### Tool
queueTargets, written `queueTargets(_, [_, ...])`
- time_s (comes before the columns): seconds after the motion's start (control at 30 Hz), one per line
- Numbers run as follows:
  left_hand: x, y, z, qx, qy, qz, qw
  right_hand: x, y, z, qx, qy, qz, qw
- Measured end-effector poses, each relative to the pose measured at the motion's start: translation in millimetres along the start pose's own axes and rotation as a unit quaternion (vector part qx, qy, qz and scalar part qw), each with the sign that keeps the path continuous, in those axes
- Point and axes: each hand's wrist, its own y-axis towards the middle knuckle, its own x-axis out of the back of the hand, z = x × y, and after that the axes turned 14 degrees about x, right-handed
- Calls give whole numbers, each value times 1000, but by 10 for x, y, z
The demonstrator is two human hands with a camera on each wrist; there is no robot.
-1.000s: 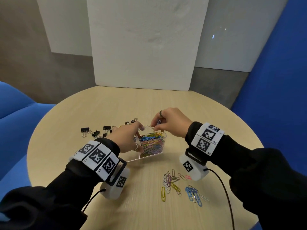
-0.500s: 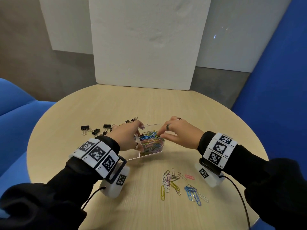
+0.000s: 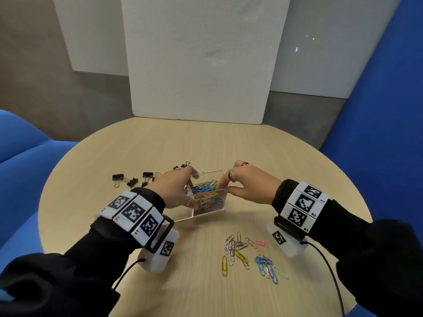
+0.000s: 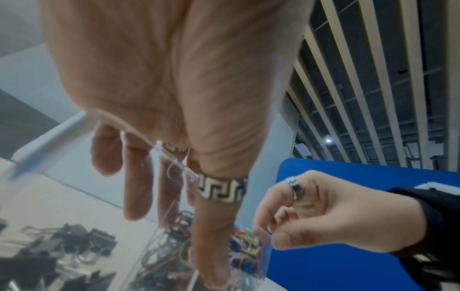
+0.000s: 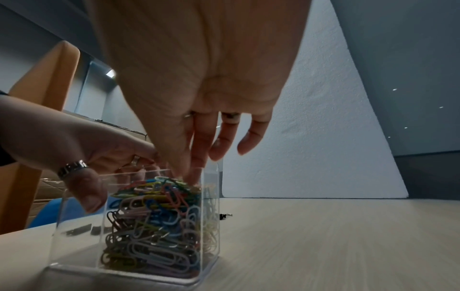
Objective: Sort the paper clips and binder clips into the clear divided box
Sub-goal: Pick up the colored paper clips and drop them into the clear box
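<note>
Binder clips [image 3: 135, 179] lie scattered toward the table's [image 3: 274, 156] left edge. Beside them the left hand [image 3: 174, 191] grips the clear divided box [image 3: 209, 210] — long axis running left to right — its right compartment packed with coloured paper clips [image 3: 207, 197]. Right hand [image 3: 249, 186], drawn back since a second ago, pinches fingertips over the pile; whether they grasp anything, I cannot tell. Loose paper clips [image 3: 249, 255] lie near the front edge.

The left hand [image 3: 174, 191] hides the clear divided box's [image 3: 212, 172] left compartment.
</note>
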Motion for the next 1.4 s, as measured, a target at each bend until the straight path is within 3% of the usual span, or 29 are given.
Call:
queueTargets(0.13, [-4,10,5,2,-2,0,1000,-22,0,43,16,0,-34,999])
queueTargets(0.27, [-1,12,-3,3,0,3,1000,-87,39,79,25,-88,51,994])
queueTargets(0.4, [5,33,6,2,0,1,1000,20,-47,28,0,18,-44,999])
queueTargets(0.47, [6,48,7,3,-1,2,1000,122,-158,3,-18,56,-59,997])
queueTargets(0.53, [10,55,0,4,-1,3,1000,196,-301,13,-28,88,9,996])
queueTargets(0.63, [14,51,-19,5,-4,4,1000,107,-546,40,-75,125,187,972])
queueTargets(0.73, [17,40,-22,7,-6,3,1000,-90,-762,65,-137,98,249,954])
queueTargets(0.97, [18,25,-41,11,-6,4,1000,-321,-949,284,-181,74,189,962])
queueTargets(1.13, [18,26,-34,12,-13,8,1000,-408,-943,297,-192,149,128,962])
queueTargets(1.4, [17,40,-31,8,-8,7,1000,-374,-867,303,-167,207,153,952])
